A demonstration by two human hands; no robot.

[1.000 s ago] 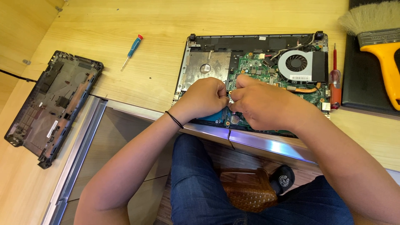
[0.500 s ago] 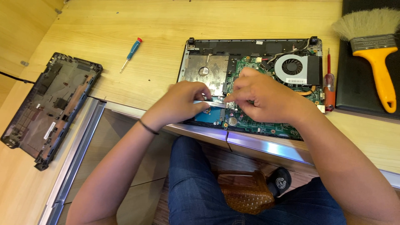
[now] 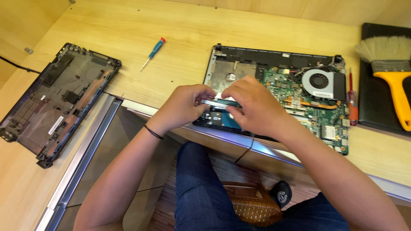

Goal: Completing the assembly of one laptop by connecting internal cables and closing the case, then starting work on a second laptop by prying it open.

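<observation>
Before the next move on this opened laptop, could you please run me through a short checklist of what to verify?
1. Both hands on the part: ok. Left hand and right hand grip a flat silver-edged drive at the laptop's front left.
2. Drive fully free of its connector: cannot tell, hands cover it.
3. Laptop well supported: not ok, its front edge overhangs the desk.
4. Tools within reach: ok. Blue screwdriver lies left, red screwdriver lies right.
5. Removed bottom cover out of the way: ok, far left.
6. Brush clear of board: ok.
</observation>
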